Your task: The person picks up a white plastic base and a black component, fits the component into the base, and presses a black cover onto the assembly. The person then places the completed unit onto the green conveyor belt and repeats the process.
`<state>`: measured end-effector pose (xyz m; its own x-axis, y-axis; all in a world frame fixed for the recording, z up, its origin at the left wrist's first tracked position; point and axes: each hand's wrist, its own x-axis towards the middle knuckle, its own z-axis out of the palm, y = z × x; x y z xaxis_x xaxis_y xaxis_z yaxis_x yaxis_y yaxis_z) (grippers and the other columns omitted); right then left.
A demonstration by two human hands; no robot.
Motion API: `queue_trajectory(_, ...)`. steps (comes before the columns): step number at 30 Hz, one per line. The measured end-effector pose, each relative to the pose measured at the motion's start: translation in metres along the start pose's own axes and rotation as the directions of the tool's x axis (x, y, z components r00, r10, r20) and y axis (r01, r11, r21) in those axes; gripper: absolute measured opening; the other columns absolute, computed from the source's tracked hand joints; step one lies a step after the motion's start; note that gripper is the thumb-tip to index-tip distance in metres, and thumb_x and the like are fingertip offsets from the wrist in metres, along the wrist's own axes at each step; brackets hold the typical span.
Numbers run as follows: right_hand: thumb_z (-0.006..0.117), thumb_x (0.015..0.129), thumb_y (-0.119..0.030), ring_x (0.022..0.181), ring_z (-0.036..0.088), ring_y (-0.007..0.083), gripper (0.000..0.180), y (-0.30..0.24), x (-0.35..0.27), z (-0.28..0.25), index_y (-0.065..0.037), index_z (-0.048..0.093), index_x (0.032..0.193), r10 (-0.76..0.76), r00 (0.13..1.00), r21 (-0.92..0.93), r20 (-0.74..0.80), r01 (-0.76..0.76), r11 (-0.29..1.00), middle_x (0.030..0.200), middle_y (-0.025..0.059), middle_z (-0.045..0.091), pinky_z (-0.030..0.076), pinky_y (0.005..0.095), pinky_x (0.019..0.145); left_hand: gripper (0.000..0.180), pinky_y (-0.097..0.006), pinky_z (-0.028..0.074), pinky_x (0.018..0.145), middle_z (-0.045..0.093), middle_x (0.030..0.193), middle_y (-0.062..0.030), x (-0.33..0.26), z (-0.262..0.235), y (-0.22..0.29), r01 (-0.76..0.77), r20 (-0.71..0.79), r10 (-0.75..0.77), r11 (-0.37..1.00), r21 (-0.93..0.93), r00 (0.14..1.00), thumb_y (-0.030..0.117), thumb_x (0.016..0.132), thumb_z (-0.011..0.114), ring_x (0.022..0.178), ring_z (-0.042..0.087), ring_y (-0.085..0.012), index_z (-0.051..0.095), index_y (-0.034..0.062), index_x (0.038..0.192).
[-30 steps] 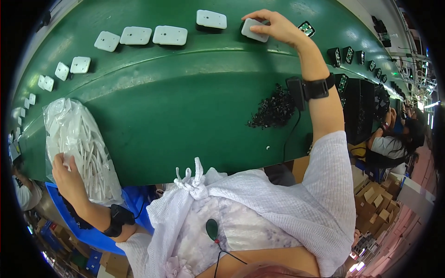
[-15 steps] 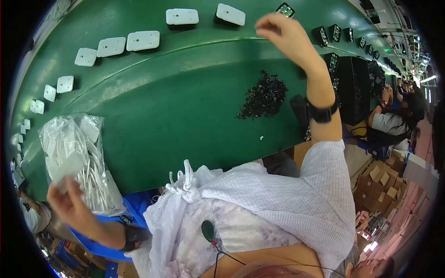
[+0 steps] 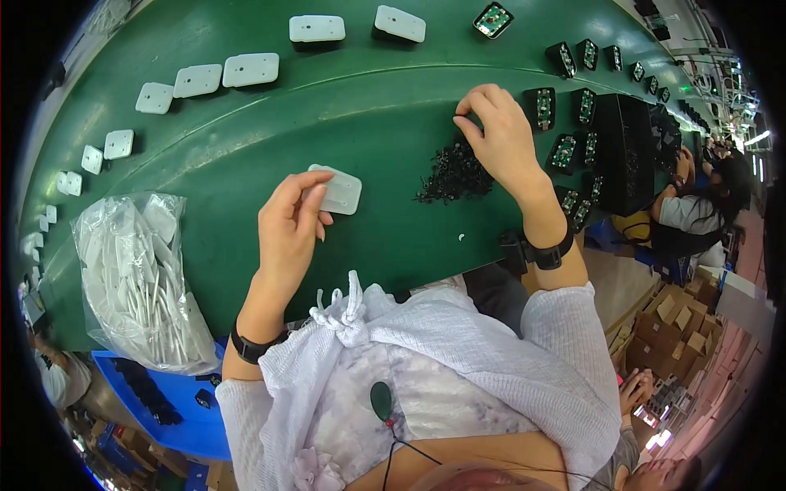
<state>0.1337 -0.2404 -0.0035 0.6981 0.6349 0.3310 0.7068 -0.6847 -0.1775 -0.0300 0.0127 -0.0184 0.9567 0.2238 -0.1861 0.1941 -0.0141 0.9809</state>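
My left hand (image 3: 293,211) is closed on a white plastic cover (image 3: 342,193), a flat rounded plate held just over the green table. Above a pile of small black parts (image 3: 455,173) is my right hand (image 3: 501,137), its thumb and forefinger closed together at the far edge of the pile. Whatever lies between those fingertips is too small to make out. Beyond that hand, at the far side, a black housing with a green circuit board (image 3: 494,20) sits with its board facing up.
A clear bag of white covers (image 3: 147,282) lies at left, above a blue bin (image 3: 184,421). White-topped units (image 3: 251,71) line the far side. Several open black housings (image 3: 565,152) stand at right beside a black box (image 3: 625,151). A co-worker (image 3: 696,217) sits beyond.
My left hand has moved from the bag to the middle of the table, with a white cover in it. My right hand has drawn back from the far housing to the black pile.
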Motion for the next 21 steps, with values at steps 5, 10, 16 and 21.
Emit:
queue_trajectory(5, 0.066, 0.084, 0.000, 0.070, 0.059, 0.0108, 0.008, -0.063, 0.012, -0.016, 0.001, 0.066, 0.092, 0.211, 0.957, 0.743, 0.199, -0.288, 0.604, 0.086, 0.0050, 0.063, 0.047, 0.0230, 0.061, 0.018, -0.020, 0.044, 0.046, 0.060, 0.094, -0.0067, 0.005, 0.012, 0.008, -0.027, -0.045, 0.030, 0.997, 0.067, 0.999, -0.002, 0.090, 0.057, 0.061, 0.058, -0.0091, 0.062, 0.0023, 0.107)
queue_trajectory(10, 0.064, 0.086, 0.001, 0.077, 0.061, 0.0108, 0.013, -0.094, 0.012, -0.003, 0.002, 0.067, 0.098, 0.107, 0.956, 0.877, 0.275, -0.295, 0.380, 0.091, 0.0063, 0.063, 0.049, 0.0222, 0.067, 0.018, -0.023, 0.047, 0.045, 0.060, 0.089, -0.0074, 0.010, 0.021, 0.022, -0.153, -0.019, 0.155, 0.985, 0.079, 0.988, -0.003, 0.088, 0.059, 0.058, 0.059, -0.0109, 0.061, 0.0019, 0.104)
queue_trajectory(16, 0.063, 0.088, 0.000, 0.082, 0.062, 0.0129, 0.011, -0.112, 0.012, 0.008, 0.003, 0.063, 0.098, 0.141, 0.948, 0.885, 0.285, -0.317, 0.340, 0.094, 0.0057, 0.063, 0.052, 0.0245, 0.074, 0.019, -0.024, 0.047, 0.046, 0.059, 0.085, -0.0077, 0.010, 0.017, 0.017, -0.356, 0.011, 0.365, 0.900, 0.252, 0.931, -0.007, 0.084, 0.059, 0.058, 0.060, -0.0136, 0.063, 0.0017, 0.101)
queue_trajectory(21, 0.065, 0.086, -0.001, 0.081, 0.061, 0.0120, 0.006, -0.114, 0.014, 0.012, 0.001, 0.063, 0.092, 0.147, 0.957, 0.839, 0.250, -0.289, 0.461, 0.089, 0.0052, 0.063, 0.050, 0.0248, 0.072, 0.019, -0.025, 0.050, 0.050, 0.058, 0.083, -0.0079, 0.011, 0.014, 0.014, -0.421, 0.005, 0.447, 0.840, 0.343, 0.895, -0.009, 0.083, 0.059, 0.061, 0.062, -0.0149, 0.063, 0.0006, 0.098)
